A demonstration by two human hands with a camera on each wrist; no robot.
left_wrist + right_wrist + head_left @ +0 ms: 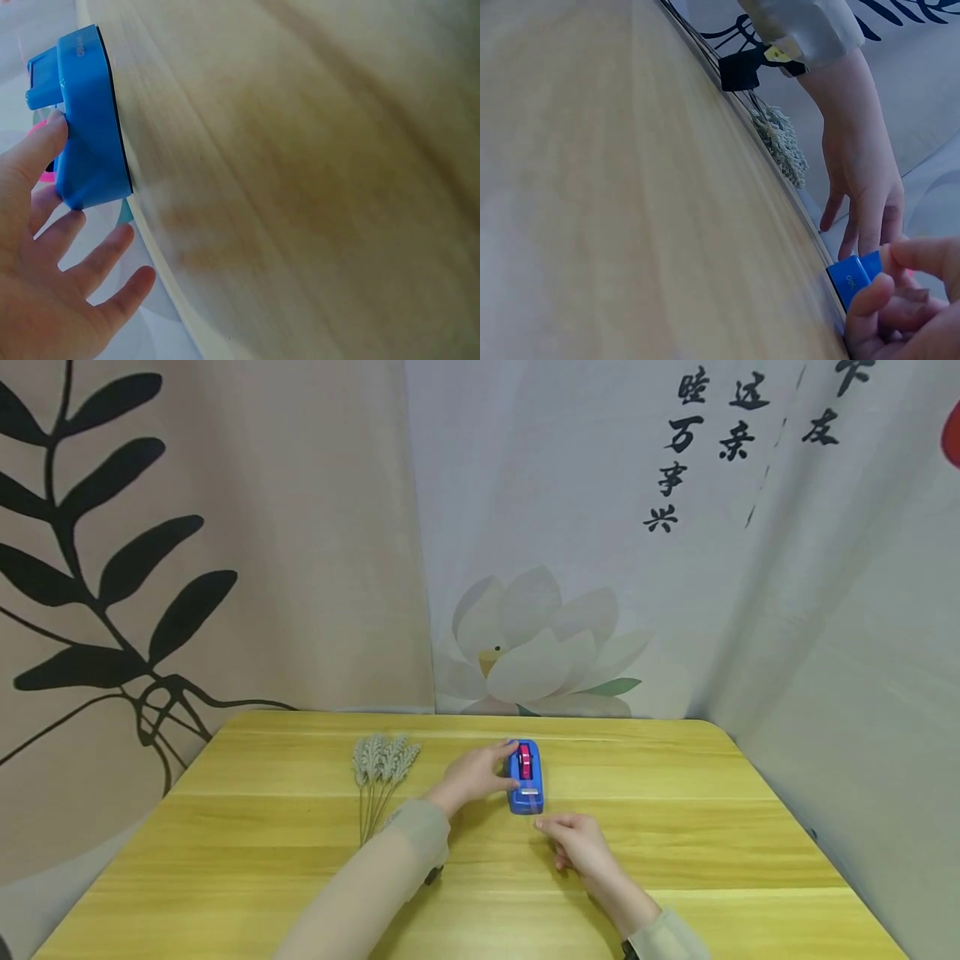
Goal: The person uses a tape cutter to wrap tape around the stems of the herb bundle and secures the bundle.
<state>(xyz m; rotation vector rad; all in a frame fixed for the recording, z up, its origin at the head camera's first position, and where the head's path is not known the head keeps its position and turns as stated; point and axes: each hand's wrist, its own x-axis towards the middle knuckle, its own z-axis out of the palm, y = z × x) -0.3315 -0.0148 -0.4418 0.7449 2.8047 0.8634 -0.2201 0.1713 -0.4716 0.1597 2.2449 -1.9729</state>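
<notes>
A blue tape dispenser (527,800) with a pinkish-red tape roll (525,762) in it stands on the table. My left hand (476,774) holds it from the left, thumb on its near side and forefinger at its far end. In the left wrist view the other fingers of that hand (71,255) spread out behind the dispenser (94,135). Just in front of the dispenser's near end, my right hand (579,842) pinches the end of a clear strip of tape between thumb and forefinger. The right wrist view shows these curled fingers (870,307) close by the dispenser (849,279).
To the left of my left forearm lies a bunch of dried grey-green flower stalks (385,764), heads away from me. The wooden table (247,860) ends at the back against a printed curtain (555,527). Dark bands sit at both sleeve cuffs.
</notes>
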